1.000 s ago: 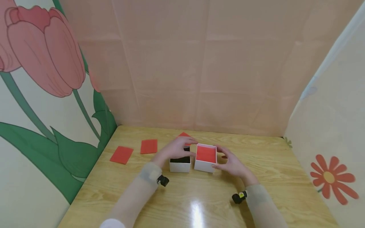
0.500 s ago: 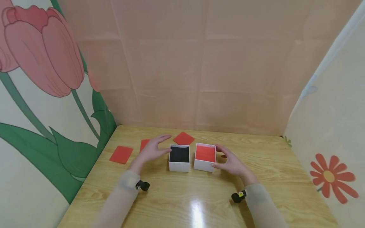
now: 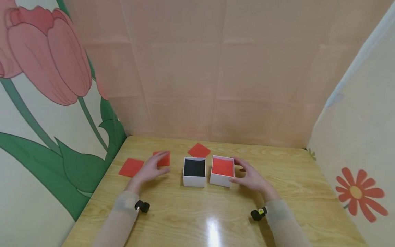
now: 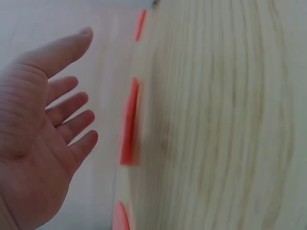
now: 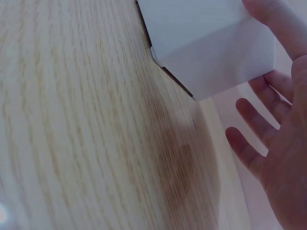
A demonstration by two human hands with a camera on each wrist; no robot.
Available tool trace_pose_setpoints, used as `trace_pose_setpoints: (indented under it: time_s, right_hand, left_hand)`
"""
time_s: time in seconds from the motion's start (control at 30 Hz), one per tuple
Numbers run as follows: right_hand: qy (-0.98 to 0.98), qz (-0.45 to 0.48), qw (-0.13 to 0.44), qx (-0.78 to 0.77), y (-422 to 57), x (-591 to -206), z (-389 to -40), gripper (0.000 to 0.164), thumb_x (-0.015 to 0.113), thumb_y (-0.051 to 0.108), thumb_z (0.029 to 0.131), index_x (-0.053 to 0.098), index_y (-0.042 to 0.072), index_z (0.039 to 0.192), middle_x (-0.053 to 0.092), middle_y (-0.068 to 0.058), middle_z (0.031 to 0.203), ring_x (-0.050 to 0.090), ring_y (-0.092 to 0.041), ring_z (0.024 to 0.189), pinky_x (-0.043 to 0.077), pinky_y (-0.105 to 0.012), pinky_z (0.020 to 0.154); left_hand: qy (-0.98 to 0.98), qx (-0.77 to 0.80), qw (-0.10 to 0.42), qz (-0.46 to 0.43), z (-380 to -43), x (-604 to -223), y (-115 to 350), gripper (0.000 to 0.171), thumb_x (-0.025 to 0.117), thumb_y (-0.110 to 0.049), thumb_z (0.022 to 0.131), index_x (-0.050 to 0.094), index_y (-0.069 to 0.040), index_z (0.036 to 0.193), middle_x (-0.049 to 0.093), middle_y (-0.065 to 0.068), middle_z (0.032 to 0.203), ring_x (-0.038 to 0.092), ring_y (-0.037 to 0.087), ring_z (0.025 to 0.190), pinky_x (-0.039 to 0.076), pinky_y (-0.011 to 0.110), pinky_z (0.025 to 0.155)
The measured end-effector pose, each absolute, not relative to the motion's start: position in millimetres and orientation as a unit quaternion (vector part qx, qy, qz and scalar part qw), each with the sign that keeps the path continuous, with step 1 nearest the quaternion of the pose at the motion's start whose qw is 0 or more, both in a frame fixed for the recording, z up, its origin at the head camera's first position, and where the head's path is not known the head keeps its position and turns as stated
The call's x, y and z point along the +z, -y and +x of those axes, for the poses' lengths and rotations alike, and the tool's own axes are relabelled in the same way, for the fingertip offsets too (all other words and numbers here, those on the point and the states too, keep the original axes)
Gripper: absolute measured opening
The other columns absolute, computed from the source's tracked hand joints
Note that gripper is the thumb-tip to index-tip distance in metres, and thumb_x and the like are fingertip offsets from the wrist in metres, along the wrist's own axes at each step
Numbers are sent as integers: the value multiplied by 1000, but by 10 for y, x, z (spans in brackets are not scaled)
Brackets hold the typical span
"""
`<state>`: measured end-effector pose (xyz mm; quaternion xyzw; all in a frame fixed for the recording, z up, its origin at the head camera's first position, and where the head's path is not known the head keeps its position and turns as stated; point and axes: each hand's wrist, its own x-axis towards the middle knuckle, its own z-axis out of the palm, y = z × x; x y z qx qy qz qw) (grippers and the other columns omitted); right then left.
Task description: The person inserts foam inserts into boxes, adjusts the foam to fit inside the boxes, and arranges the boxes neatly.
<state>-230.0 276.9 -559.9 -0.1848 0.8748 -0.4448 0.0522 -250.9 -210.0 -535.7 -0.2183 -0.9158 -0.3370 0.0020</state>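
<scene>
Two small white boxes stand side by side on the wooden table. The left box (image 3: pixel 194 181) holds black material (image 3: pixel 194 167); in the right box (image 3: pixel 220 180) lies red material (image 3: pixel 223 167). My right hand (image 3: pixel 251 178) holds the right box at its right side, thumb near the front corner and fingers towards the back. My left hand (image 3: pixel 149 170) is empty, its fingers spread loosely, and partly covers a flat red square (image 3: pixel 165 160) in the head view. The left wrist view shows that red square (image 4: pixel 128 127) resting on the table, apart from the fingers.
Another red square (image 3: pixel 131 167) lies farther left, and a third red square (image 3: pixel 199 150) is behind the left box. A pink cloth backdrop (image 3: pixel 216 85) rises at the table's back edge, with flower-printed panels at both sides.
My left hand has moved left, from over the box with black material to the middle red square. The right hand has stayed at its box, and the boxes have not visibly moved.
</scene>
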Motion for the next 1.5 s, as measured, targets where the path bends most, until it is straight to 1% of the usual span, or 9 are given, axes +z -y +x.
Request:
trace_pose_setpoints:
  time_s: [0.17, 0.47, 0.67, 0.77, 0.9, 1.03, 1.13, 1.37, 1.5]
  right_hand:
    - [-873, -181, 54, -449, -2773, -5615, -2287, 103, 91, 44, 86, 36, 12, 167, 47, -14, 160, 43, -42, 146, 41, -64, 116]
    - [-875, -172, 58, -448, -2787, -5623, -2291, 105, 91, 48, 85, 35, 17, 167, 46, -12, 161, 43, -40, 147, 42, -63, 116]
    - [-877, -175, 54, -444, -2790, -5624, -2292, 106, 91, 50, 85, 35, 16, 168, 46, -12, 161, 45, -39, 145, 43, -62, 115]
    - [-876, -169, 55, -449, -2787, -5628, -2291, 104, 91, 50, 84, 36, 19, 167, 47, -9, 161, 45, -36, 145, 43, -60, 115]
    - [-875, -173, 52, -450, -2786, -5622, -2285, 103, 91, 49, 84, 37, 18, 167, 47, -10, 160, 45, -38, 145, 43, -61, 115]
    - [-875, -183, 49, -445, -2780, -5612, -2281, 104, 90, 48, 86, 36, 14, 167, 47, -13, 161, 44, -41, 146, 43, -62, 115]
    - [-873, -182, 53, -450, -2774, -5606, -2281, 103, 91, 47, 86, 36, 14, 167, 47, -13, 161, 43, -42, 146, 42, -62, 116]
    - [-872, -177, 59, -452, -2769, -5591, -2285, 101, 91, 46, 86, 37, 17, 166, 47, -13, 161, 43, -41, 147, 41, -63, 116]
    - [-873, -175, 60, -452, -2773, -5596, -2291, 102, 91, 46, 85, 37, 16, 167, 47, -13, 160, 43, -40, 147, 41, -63, 117]
  left_hand:
    - [920, -336, -16, -200, -2536, -5394, 2208, 78, 84, -26, 96, 46, -7, 162, 41, 14, 168, 37, 40, 154, 32, 61, 123]
    - [926, -321, -31, -198, -2591, -5400, 2338, 77, 84, -23, 95, 47, 1, 158, 42, 22, 165, 36, 43, 154, 30, 60, 124]
    - [935, -298, -41, -189, -2692, -5420, 2389, 81, 85, -23, 94, 44, 2, 159, 42, 25, 164, 36, 44, 153, 29, 60, 124]
    - [939, -283, -42, -191, -2745, -5431, 2396, 84, 86, -24, 93, 44, 2, 160, 43, 25, 163, 37, 44, 153, 29, 59, 125]
    - [941, -272, -48, -194, -2796, -5427, 2388, 84, 87, -26, 92, 44, 3, 159, 42, 26, 163, 37, 45, 152, 29, 60, 125]
    - [943, -269, -60, -184, -2834, -5408, 2363, 87, 87, -28, 92, 43, 2, 161, 40, 25, 165, 35, 44, 154, 28, 59, 126]
    - [946, -262, -66, -178, -2858, -5393, 2339, 88, 87, -29, 92, 41, 1, 162, 38, 23, 167, 33, 43, 155, 27, 57, 126]
    - [949, -250, -71, -176, -2897, -5356, 2292, 89, 86, -26, 93, 39, 5, 162, 36, 26, 167, 32, 44, 155, 27, 57, 126]
    - [951, -244, -79, -174, -2912, -5340, 2264, 87, 85, -24, 94, 39, 6, 161, 36, 26, 167, 33, 44, 155, 27, 56, 126]
